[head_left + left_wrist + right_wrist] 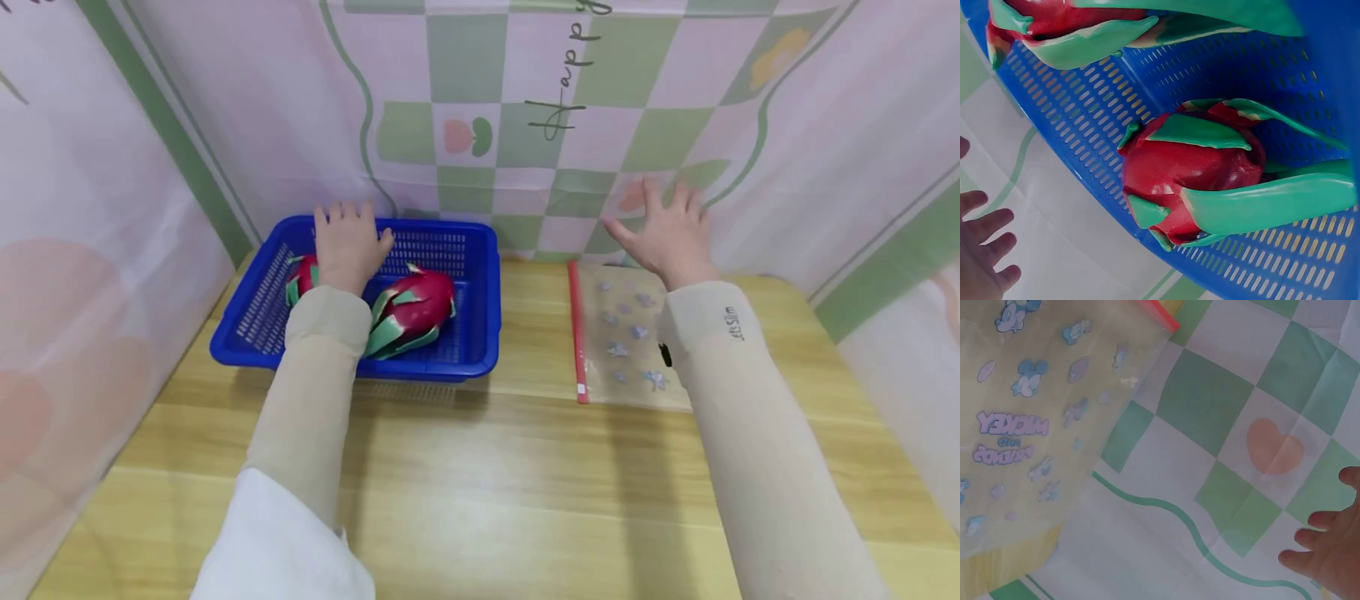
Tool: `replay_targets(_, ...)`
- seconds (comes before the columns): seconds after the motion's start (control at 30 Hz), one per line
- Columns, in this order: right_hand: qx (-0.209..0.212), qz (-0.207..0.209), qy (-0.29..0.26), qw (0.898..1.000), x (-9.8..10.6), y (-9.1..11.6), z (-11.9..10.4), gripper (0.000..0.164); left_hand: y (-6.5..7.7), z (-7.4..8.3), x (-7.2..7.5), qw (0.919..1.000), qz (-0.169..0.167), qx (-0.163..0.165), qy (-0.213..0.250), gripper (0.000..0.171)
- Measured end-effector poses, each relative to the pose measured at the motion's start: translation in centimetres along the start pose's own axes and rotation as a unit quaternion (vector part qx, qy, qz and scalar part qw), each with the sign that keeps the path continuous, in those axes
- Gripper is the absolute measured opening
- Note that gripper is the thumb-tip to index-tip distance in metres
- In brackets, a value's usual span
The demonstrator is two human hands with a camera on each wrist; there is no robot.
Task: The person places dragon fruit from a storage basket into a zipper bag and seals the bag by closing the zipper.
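My left hand (348, 246) hovers over a blue plastic basket (480, 367), its fingers spread and holding nothing. Inside the basket lie two red dragon fruits with green scales: one dragon fruit (420, 308) is right of my wrist, and the other dragon fruit (303, 277) is partly covered by my hand. In the left wrist view both show, the nearer dragon fruit (1191, 169) in full. My right hand (667, 233), fingers apart and nothing in them, is raised beyond a clear zip bag (615, 333) with a red slider edge and cartoon prints. My right sleeve hides part of that bag.
A wood-grain table (480, 483) carries the basket at left and the bag at right. Behind them hangs a checkered cloth (465, 75) in green and white, close to the table's back edge. More printed cloth (67, 250) borders the left side.
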State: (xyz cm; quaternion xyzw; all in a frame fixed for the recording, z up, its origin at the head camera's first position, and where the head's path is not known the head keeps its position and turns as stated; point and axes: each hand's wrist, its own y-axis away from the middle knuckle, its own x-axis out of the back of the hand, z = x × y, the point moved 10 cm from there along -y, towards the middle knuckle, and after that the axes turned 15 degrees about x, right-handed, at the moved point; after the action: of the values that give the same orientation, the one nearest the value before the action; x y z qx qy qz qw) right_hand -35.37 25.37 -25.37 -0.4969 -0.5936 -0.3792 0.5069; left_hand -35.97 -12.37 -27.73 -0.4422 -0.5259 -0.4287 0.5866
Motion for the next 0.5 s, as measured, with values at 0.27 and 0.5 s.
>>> replay_targets(0.27,0.032,0.061,-0.012,0.998,0.3,0.2,-0.8,0.062,0.0,-1.0,0.8,0.9987,0.048,0.006,0.018,0.039)
replay_targets(0.5,0.044,0.078,0.017,0.996,-0.6,0.9,-1.0,0.052,-0.5,-2.9,0.5,0.9988,0.04,0.018,0.021,0.036)
